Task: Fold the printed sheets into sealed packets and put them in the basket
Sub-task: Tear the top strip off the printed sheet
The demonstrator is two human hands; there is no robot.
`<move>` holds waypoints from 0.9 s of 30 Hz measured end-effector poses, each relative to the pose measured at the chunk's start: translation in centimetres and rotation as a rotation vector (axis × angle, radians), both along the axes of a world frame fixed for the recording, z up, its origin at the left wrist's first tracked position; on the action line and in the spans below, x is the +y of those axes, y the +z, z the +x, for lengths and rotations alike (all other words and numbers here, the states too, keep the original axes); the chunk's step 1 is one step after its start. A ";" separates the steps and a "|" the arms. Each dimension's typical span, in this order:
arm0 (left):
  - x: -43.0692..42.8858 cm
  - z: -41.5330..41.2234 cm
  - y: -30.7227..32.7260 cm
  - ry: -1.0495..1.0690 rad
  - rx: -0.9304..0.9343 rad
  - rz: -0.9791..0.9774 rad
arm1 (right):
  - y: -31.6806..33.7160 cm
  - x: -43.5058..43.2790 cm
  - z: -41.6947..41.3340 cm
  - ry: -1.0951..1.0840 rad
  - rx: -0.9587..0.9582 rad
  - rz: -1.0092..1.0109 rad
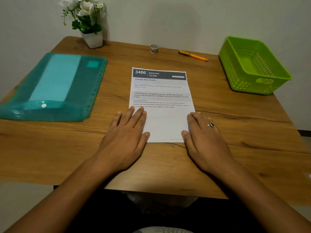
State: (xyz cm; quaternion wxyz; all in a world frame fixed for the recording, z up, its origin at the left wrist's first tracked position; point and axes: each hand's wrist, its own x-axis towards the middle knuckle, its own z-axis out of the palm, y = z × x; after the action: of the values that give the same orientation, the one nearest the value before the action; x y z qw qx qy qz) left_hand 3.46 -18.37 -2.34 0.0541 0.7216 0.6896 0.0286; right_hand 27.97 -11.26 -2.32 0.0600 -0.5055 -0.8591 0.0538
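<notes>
A person sits at a wooden counter (244,135) with both hands laid flat, fingers straight, on the near end of a printed sheet (161,98) headed "3406 Bedroom – Change Bed Sheets". The left hand (127,133) rests across the sheet's left edge and the right hand (204,132), which wears a ring, across its right edge. The sheet lies unfolded at the counter's centre. A green perforated basket (242,84) stands at the far right, a teal plastic folder (55,88) at the left. A tape roll (154,49), an orange pen (193,55) and potted white flowers (87,19) line the wall.
</notes>
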 end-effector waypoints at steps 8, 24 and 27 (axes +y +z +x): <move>0.1 0.4 0.0 0.000 0.033 -0.021 | -0.5 -2.3 -5.2 0.196 0.028 -0.013; 0.6 -0.5 2.2 0.123 0.097 0.064 | 0.3 0.2 0.3 0.059 0.031 -0.072; 1.8 -1.2 2.8 0.136 0.067 -0.007 | 0.6 0.1 0.3 0.063 0.040 -0.072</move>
State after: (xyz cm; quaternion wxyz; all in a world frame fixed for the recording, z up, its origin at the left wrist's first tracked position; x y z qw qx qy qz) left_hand 2.24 -16.59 0.49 0.0316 0.6735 0.7385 0.0054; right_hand 28.24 -11.13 -1.76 0.0574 -0.4790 -0.8706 0.0965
